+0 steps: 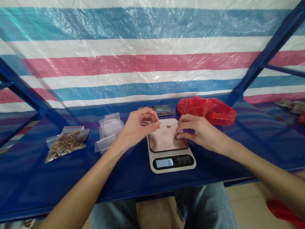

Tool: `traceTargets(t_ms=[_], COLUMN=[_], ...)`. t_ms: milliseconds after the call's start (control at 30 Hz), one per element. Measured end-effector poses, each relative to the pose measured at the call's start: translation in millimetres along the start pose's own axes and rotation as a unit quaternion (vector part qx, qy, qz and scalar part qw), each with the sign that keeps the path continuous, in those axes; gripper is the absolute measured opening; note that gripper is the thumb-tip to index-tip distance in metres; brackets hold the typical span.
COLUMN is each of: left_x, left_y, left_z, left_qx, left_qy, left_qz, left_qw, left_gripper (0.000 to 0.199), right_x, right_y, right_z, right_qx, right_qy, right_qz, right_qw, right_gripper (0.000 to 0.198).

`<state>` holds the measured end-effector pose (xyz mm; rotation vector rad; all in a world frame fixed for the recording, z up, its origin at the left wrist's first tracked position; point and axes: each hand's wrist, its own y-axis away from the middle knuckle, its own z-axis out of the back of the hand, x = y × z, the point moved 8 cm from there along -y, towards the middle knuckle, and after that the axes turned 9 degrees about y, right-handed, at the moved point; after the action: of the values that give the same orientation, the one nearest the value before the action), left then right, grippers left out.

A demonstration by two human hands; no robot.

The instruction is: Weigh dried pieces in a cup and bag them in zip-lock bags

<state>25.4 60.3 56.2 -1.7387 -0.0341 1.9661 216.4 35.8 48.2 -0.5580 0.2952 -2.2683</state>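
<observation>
A white kitchen scale (173,161) stands in front of me with its display lit, seeming to read 1.6. One small brown piece (168,126) lies on its weighing plate (162,142). My left hand (140,124) is wrapped round a small clear plastic cup (147,120), tilted at the plate's left edge. My right hand (194,128) is at the plate's right side, its fingertips brought together low over the surface. Whatever those fingertips pinch, if anything, is hidden or too small to name.
Zip bags of brown pieces (67,142) lie at the left. Clear empty zip bags (110,129) are beside my left hand. Behind the scale are a dark flat object (163,110) and a red plastic bag (208,111). Blue metal posts (273,50) and a striped sheet (142,61) bound the blue shelf (126,183).
</observation>
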Motion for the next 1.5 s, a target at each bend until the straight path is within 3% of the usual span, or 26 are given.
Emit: traceTargets(t_ms=[167,300,433,500,567,700,867,1167,1267,1400,1500], left_x=[-1,-1,1,1,0,-2,1,4,5,8,10], left_y=[1,1,0,-1,-1,-1,-1,-4,-5,-5,-5], left_z=[-9,-9,-4,-2,-2,-4,-3,-3,-1,0,-2], left_qx=[0.018,0.009,-0.005,-0.007,-0.006,-0.003,-0.006,-0.001,-0.007,-0.011,-0.01], left_qy=[-0.03,-0.061,-0.032,-0.021,-0.018,-0.016,-0.018,-0.026,-0.033,-0.03,-0.031], left_qz=[-0.01,-0.017,-0.007,0.002,0.004,0.003,0.003,0.007,0.004,0.002,0.001], left_qw=[0.999,0.998,0.999,1.0,1.0,1.0,1.0,1.0,0.999,0.999,0.999], left_gripper=[0.011,0.008,0.01,0.01,0.009,0.008,0.009,0.01,0.011,0.012,0.011], right_x=[28,62,38,15,-3,-17,-16,-11,-7,8,30], right_y=[-30,-57,-62,-61,-60,-53,-46,-44,-48,-56,-64], right_z=[30,30,38,33,20,-4,-18,-18,-9,19,31], right_qx=[-0.137,-0.124,-0.166,-0.139,-0.067,0.021,0.05,0.049,0.025,-0.083,-0.136], right_qy=[-0.093,-0.096,-0.072,-0.043,-0.009,0.054,0.081,0.099,0.084,0.001,-0.072], right_qz=[-0.028,0.033,-0.005,-0.035,-0.043,-0.03,-0.017,-0.017,-0.02,-0.035,-0.005], right_qw=[0.986,0.987,0.984,0.989,0.997,0.998,0.995,0.994,0.996,0.996,0.988], right_gripper=[0.005,0.004,0.012,0.009,0.004,0.004,0.013,0.014,0.014,0.011,0.009])
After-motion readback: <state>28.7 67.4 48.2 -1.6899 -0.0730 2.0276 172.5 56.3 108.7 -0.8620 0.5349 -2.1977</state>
